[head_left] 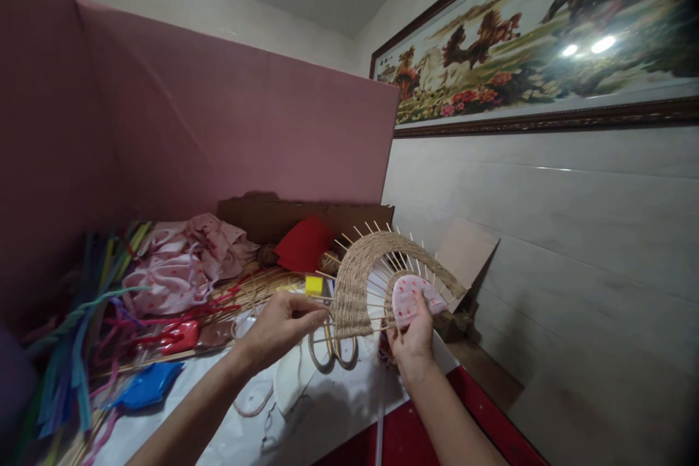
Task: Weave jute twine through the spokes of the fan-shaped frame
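My right hand (pixel 413 338) grips a half-round woven fan (pixel 354 284) by its centre, thumb on the pink strawberry-print cloth (pixel 407 298). Thin sticks spread out from that centre through a wide band of twisted tan cord, their bare tips poking past its outer edge. At the fan's left end, my left hand (pixel 287 326) is closed in a pinch beside the stick tips. What its fingertips hold is too small to make out. Just below the fan, the gold-coloured handles of a pair of scissors (pixel 322 364) show; their blades are hidden behind it.
White paper (pixel 218 408) covers much of the red table (pixel 480 408). Left lie crumpled pink cloth (pixel 180 262), coloured strips (pixel 70 349), a blue packet (pixel 150 384), a red packet (pixel 180 337) and thin sticks. Red material (pixel 306 244) and a yellow block (pixel 313 285) sit farther back, before cardboard (pixel 354 215).
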A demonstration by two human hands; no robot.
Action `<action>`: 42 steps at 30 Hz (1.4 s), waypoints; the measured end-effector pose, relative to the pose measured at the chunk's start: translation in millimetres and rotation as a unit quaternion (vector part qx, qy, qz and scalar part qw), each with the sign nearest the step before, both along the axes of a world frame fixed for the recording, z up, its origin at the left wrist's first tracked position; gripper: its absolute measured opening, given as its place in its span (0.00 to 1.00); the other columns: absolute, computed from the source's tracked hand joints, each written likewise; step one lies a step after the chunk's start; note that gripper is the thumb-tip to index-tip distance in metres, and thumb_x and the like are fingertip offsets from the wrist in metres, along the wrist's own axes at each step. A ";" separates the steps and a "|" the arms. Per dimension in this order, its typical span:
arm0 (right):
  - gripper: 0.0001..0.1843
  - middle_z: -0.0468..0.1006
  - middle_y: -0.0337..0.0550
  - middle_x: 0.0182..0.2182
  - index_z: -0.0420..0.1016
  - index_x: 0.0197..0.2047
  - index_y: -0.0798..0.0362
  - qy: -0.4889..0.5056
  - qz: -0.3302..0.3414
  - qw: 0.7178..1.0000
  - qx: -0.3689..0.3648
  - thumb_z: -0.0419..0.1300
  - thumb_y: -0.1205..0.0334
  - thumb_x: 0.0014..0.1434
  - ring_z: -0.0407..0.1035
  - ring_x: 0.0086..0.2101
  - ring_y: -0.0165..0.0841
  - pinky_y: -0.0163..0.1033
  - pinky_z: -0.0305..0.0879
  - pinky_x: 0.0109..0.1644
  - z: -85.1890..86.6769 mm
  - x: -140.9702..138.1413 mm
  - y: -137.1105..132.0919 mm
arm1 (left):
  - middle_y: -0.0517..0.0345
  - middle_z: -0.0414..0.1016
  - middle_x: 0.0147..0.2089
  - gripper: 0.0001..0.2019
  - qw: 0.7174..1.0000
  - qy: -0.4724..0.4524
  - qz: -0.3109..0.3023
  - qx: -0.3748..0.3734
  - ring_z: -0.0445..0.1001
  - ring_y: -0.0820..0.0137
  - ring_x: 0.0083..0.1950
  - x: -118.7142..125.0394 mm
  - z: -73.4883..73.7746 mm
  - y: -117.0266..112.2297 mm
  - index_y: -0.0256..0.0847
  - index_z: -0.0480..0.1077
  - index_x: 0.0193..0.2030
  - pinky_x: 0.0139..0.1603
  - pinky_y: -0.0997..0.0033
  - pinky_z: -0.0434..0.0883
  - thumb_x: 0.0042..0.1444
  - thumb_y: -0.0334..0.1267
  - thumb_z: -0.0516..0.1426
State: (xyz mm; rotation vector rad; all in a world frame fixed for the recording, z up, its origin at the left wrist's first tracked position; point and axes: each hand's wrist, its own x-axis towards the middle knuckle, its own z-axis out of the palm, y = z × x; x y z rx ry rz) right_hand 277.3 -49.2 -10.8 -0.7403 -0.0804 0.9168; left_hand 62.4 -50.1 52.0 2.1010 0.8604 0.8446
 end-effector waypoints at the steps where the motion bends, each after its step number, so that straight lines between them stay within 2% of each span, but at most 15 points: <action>1: 0.26 0.77 0.38 0.30 0.67 0.46 0.52 -0.004 0.002 1.000 0.000 0.56 0.46 0.46 0.69 0.25 0.28 0.32 0.64 0.23 0.5 0.0 -0.4 | 0.64 0.53 0.18 0.12 1.000 0.009 0.004 0.013 0.50 0.77 0.22 0.2 0.5 -1.6 0.35 0.67 0.20 0.22 0.74 0.48 0.49 0.38 0.50; 8: 0.22 0.76 0.37 0.28 0.67 0.44 0.51 0.012 0.002 1.000 -0.012 0.57 0.50 0.47 0.69 0.24 0.28 0.31 0.62 0.22 -3.0 3.9 1.4 | 0.61 0.63 0.19 0.11 0.991 0.061 0.013 0.115 0.55 0.77 0.22 -0.2 3.3 -11.5 0.36 0.72 0.24 0.23 0.76 0.51 0.48 0.36 0.50; 15: 0.18 0.76 0.34 0.24 0.68 0.42 0.50 0.031 0.000 0.999 -0.018 0.57 0.52 0.47 0.69 0.22 0.28 0.32 0.63 0.22 -9.3 8.2 5.8 | 0.61 0.65 0.19 0.10 0.975 0.082 0.048 0.199 0.57 0.76 0.22 2.9 11.4 -20.6 0.38 0.71 0.22 0.24 0.75 0.52 0.48 0.33 0.51; 18: 0.18 0.75 0.34 0.23 0.68 0.41 0.51 0.046 -0.004 0.999 -0.014 0.58 0.54 0.47 0.68 0.21 0.27 0.31 0.62 0.21 -8.7 8.3 5.8 | 0.60 0.66 0.20 0.10 0.976 0.081 0.051 0.198 0.58 0.76 0.23 3.2 13.1 -22.4 0.38 0.72 0.23 0.25 0.75 0.53 0.48 0.33 0.50; 26: 0.17 0.75 0.35 0.24 0.69 0.41 0.52 0.044 -0.006 0.999 -0.011 0.57 0.55 0.48 0.68 0.21 0.27 0.31 0.63 0.21 -5.0 5.6 3.7 | 0.62 0.62 0.18 0.10 0.992 0.038 0.029 0.121 0.56 0.77 0.22 -4.7 13.8 -15.3 0.35 0.69 0.21 0.22 0.76 0.51 0.47 0.33 0.49; 37: 0.19 0.76 0.35 0.27 0.68 0.42 0.50 0.025 -0.005 1.000 -0.015 0.57 0.51 0.47 0.67 0.22 0.26 0.30 0.60 0.20 -6.5 7.4 3.9 | 0.60 0.64 0.19 0.11 0.986 0.060 0.023 0.152 0.57 0.76 0.23 -1.5 8.2 -17.8 0.36 0.72 0.23 0.23 0.76 0.53 0.45 0.32 0.49; 42: 0.21 0.76 0.34 0.28 0.67 0.44 0.48 0.030 -0.009 0.999 -0.036 0.55 0.49 0.48 0.66 0.20 0.25 0.30 0.56 0.19 -4.8 8.1 2.5 | 0.60 0.64 0.19 0.11 0.981 0.090 0.026 0.172 0.56 0.76 0.22 -3.9 4.9 -12.9 0.37 0.73 0.25 0.24 0.75 0.52 0.44 0.31 0.49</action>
